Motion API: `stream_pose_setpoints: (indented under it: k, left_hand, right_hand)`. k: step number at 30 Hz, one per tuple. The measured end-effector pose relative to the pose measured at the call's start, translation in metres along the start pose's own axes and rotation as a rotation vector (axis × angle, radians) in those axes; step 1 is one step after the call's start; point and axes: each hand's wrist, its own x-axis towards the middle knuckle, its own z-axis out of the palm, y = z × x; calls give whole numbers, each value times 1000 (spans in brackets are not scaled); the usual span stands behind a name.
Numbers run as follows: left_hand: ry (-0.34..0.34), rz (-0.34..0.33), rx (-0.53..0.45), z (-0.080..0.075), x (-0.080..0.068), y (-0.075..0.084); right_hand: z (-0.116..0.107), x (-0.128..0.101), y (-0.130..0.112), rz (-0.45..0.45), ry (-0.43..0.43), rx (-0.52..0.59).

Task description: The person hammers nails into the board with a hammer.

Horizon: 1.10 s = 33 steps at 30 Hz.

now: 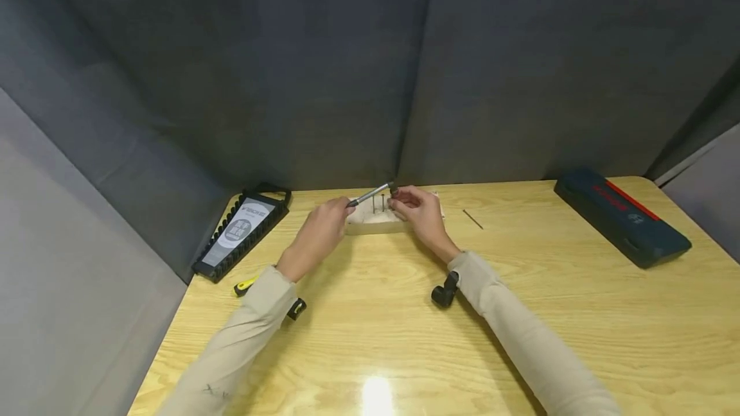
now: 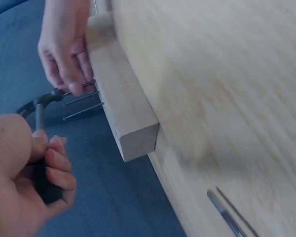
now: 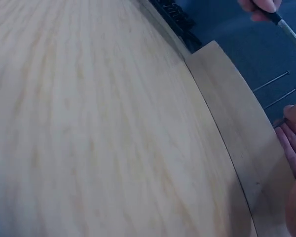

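Note:
My left hand [image 1: 324, 226] grips a hammer [image 1: 370, 194] by its dark handle, the metal shaft slanting up to the right. The hammer head [image 2: 47, 98] is level with the fingertips of my right hand [image 1: 424, 214], which pinch a nail [image 2: 91, 83] at the wooden block [image 1: 376, 228]. Two more nails [image 3: 281, 98] stand upright in the block's top, left of the pinched one. Most of the pinched nail is hidden by the right fingers. A loose nail [image 1: 473, 219] lies on the table, right of the block.
A black rack [image 1: 239, 233] with a pale label lies at the table's left edge. A yellow-and-black handle [image 1: 245, 286] shows beside the left sleeve. At the right lies a dark blue case [image 1: 621, 217] with a red stripe. A grey curtain [image 1: 347, 69] hangs behind the table.

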Motion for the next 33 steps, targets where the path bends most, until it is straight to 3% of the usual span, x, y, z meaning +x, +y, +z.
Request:
stream_pose_setpoints:
  k: [2,7,14,16,20,22,24,28,30,33]
  left_hand:
    - [-22,-13,21,1,0,1]
    - [89,-37,-77,1,2,2]
    - [-40,-71,-37,6,1,2]
    - [8,-55,-42,4,2,2]
    - [241,-12,-135,-6,8,5]
    - [286,-10,-169,-8,10,7]
    - [218,-18,-114,-6,8,6]
    - [-6,-48,4,3,-1,4]
    - [-15,-73,-8,5,-4,3]
    - [38,-93,-57,7,-6,3]
  right_hand:
    - [0,2,1,1,11,3]
    - [1,3,-1,13,26,-10]
    - [3,2,-1,19,20,-5]
    - [4,1,-3,22,18,-13]
    - [3,-1,-5,18,25,-40]
    - [3,-2,-5,7,28,-46]
    - [2,-1,-5,0,34,-39]
    - [2,0,-2,10,45,-20]
    - [2,0,-1,22,44,-13]
    - [2,-1,-1,30,29,-12]
